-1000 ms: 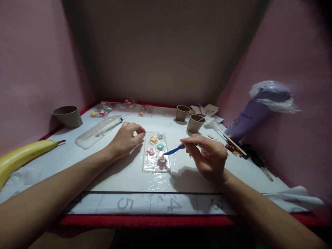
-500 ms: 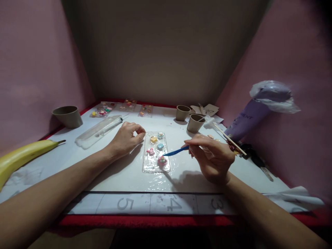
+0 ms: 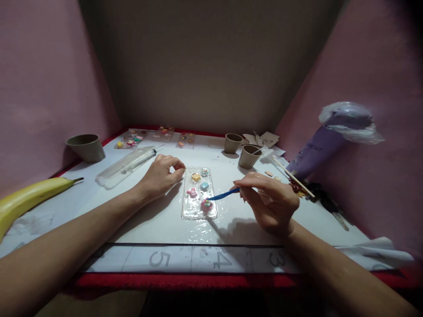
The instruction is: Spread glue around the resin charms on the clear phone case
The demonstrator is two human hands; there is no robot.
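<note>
A clear phone case (image 3: 198, 211) lies flat on the white sheet, coated in something glossy. Several small charms sit on it, among them a yellow one (image 3: 196, 177), a blue one (image 3: 205, 186), a pink one (image 3: 192, 192) and a round pink one (image 3: 206, 205). At the case's upper left corner, my left hand (image 3: 161, 175) is closed, thumb and fingertips pinching the edge. My right hand (image 3: 269, 200) grips a slim blue plastic craft tool (image 3: 224, 194) from the right. The tool's tip meets the top of the round pink charm.
Decorated cases (image 3: 130, 139) lie at the back left near a bagged syringe (image 3: 127, 165). A banana (image 3: 36, 193) and a cup (image 3: 86, 148) are on the left. Two cups (image 3: 249, 157) stand at back right, with a wooden stick (image 3: 294, 177) and purple piping bag (image 3: 317, 145) beyond my right hand.
The blue tool's tip has dipped very slightly on the round pink charm. My left hand stays at the case corner, and the case has not moved.
</note>
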